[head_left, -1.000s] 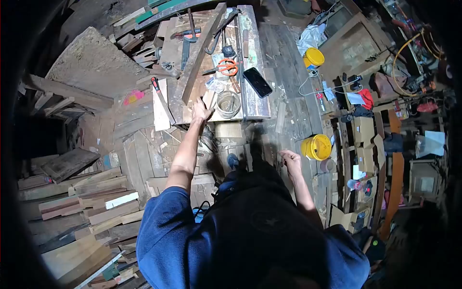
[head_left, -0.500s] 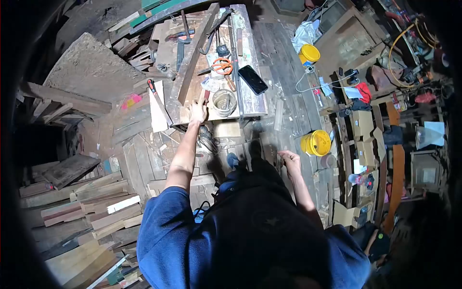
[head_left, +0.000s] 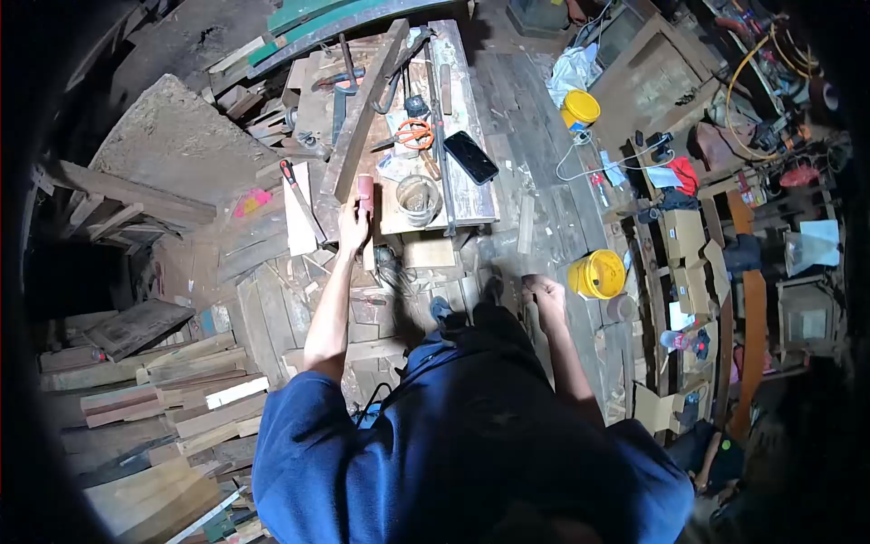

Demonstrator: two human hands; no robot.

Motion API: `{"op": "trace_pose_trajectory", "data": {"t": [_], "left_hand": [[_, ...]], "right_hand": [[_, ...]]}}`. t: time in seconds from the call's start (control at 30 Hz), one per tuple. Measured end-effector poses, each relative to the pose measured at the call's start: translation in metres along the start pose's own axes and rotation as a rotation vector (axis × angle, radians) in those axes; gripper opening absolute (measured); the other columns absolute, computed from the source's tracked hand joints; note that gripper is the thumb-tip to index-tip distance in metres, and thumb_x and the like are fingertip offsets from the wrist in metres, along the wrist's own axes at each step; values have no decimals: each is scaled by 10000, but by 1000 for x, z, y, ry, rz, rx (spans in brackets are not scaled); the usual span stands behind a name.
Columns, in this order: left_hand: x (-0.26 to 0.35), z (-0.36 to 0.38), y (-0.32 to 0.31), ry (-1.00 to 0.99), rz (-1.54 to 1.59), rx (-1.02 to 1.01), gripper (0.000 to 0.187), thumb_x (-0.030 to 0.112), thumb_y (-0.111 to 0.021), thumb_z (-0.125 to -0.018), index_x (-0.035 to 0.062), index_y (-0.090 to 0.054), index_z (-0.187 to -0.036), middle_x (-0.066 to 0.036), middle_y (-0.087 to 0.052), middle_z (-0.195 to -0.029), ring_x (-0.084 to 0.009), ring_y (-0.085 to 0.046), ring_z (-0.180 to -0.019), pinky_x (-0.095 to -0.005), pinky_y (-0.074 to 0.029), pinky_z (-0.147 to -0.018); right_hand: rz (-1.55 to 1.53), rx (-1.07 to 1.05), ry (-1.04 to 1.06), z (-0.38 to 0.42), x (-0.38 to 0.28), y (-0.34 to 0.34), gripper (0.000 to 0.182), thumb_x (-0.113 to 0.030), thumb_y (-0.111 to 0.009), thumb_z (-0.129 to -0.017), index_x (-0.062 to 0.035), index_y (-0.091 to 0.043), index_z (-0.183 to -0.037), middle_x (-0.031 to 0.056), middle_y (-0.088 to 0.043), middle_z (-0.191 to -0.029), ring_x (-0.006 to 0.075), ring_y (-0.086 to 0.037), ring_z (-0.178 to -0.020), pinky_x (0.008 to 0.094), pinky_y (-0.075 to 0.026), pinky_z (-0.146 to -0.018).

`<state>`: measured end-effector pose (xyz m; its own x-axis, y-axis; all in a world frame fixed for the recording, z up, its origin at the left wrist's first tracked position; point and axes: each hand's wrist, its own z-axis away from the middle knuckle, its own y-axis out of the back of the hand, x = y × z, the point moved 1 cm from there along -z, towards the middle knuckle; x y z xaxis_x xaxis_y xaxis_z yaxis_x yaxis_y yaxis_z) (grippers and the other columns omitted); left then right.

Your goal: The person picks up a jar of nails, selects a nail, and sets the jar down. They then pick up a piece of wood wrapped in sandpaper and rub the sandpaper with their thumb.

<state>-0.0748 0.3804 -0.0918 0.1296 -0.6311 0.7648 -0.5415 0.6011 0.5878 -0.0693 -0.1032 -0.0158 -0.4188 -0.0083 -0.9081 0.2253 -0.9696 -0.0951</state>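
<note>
My left hand (head_left: 352, 228) is at the near edge of the workbench (head_left: 462, 204), its fingers closed round the lower end of a red cylindrical object (head_left: 365, 192). To the right of it stands a clear tub (head_left: 418, 199). Behind the tub lie orange-handled scissors (head_left: 415, 134) and a black phone (head_left: 471, 157). A long wooden beam (head_left: 362, 113) slants across the bench just beyond my left hand. My right hand (head_left: 546, 299) hangs over the floor on the right with curled fingers; whatever is between its fingertips is too small to make out.
A red-handled saw (head_left: 299, 195) lies left of the bench. Yellow buckets (head_left: 598, 275) stand on the right, one nearer and one farther. Stacked boards (head_left: 172, 390) fill the lower left. Cardboard boxes (head_left: 684, 233) line the right side. A person's arm (head_left: 710, 462) shows at lower right.
My left hand has closed on the red object, which now shows upright beyond the fingers. The hand has shifted slightly left and toward me. My right hand has barely moved.
</note>
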Motion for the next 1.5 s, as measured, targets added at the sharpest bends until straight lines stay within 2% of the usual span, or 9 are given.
{"op": "trace_pose_trajectory", "data": {"t": [0.1,0.23,0.33,0.47,0.63,0.97,1.03,1.1,1.5], "left_hand": [[19,5,19,169,498,-37,303,-11,-412,-926,102,-573,-1156,-90,-640,-923,-82,-598,-752,-245,-486,-649],[107,-3,74,125,616,-48,307,-39,-414,-890,58,-574,-1133,-44,-566,-1092,-121,-504,-1051,-265,-382,-948],[198,1,102,152,742,-94,269,4,-438,-903,69,-574,-1126,-46,-558,-1094,-135,-492,-1041,-280,-361,-955],[251,21,97,330,1011,-222,380,100,-477,-955,156,-328,-1300,-105,-615,-1003,-147,-577,-817,-285,-491,-701],[306,39,83,457,1132,-275,416,79,-492,-942,122,-383,-1341,-143,-596,-1158,-169,-596,-921,-309,-513,-794],[332,86,38,309,1039,-374,399,-72,-442,-941,99,-329,-1284,-142,-571,-1175,-166,-552,-1055,-300,-452,-900],[330,95,19,155,1105,-336,426,-40,-499,-917,117,-353,-1285,-86,-590,-1133,-107,-548,-909,-258,-455,-805],[336,103,16,199,1016,-371,478,-108,-486,-890,101,-330,-1291,-123,-539,-1166,-157,-556,-1033,-294,-474,-870],[385,126,26,-164,606,-364,404,-22,-575,-878,32,-360,-1215,-144,-522,-1210,-173,-531,-1066,-324,-453,-909]], "right_hand": [[125,49,170,-14,-17,-15,145,-42,-577,-907,15,-695,-970,36,-650,-798,106,-576,-687,241,-453,-612],[-78,-91,140,-24,-67,-39,241,47,-545,-875,5,-657,-1085,29,-664,-817,81,-587,-728,231,-473,-654],[-179,-218,317,-25,-102,-62,217,11,-578,-896,-3,-615,-1110,5,-606,-741,65,-559,-648,212,-455,-563],[-73,-216,365,-25,-148,-82,142,8,-578,-911,38,-636,-1037,49,-605,-745,109,-555,-633,239,-458,-602],[-182,-192,463,-15,-186,-91,145,16,-596,-904,70,-671,-1016,77,-647,-833,116,-596,-693,268,-504,-638],[-344,-251,327,-3,-168,-57,200,12,-515,-926,81,-642,-1064,93,-637,-819,141,-599,-707,271,-516,-679],[-335,-250,351,2,-163,-55,218,25,-497,-925,84,-640,-1077,94,-639,-821,144,-600,-719,269,-517,-691],[-382,-174,318,6,-160,-52,240,18,-472,-935,110,-634,-1086,111,-633,-885,150,-592,-755,288,-509,-680],[-330,-72,264,25,-146,-10,213,-23,-495,-944,92,-623,-1069,89,-622,-832,134,-607,-745,263,-516,-702]]}}
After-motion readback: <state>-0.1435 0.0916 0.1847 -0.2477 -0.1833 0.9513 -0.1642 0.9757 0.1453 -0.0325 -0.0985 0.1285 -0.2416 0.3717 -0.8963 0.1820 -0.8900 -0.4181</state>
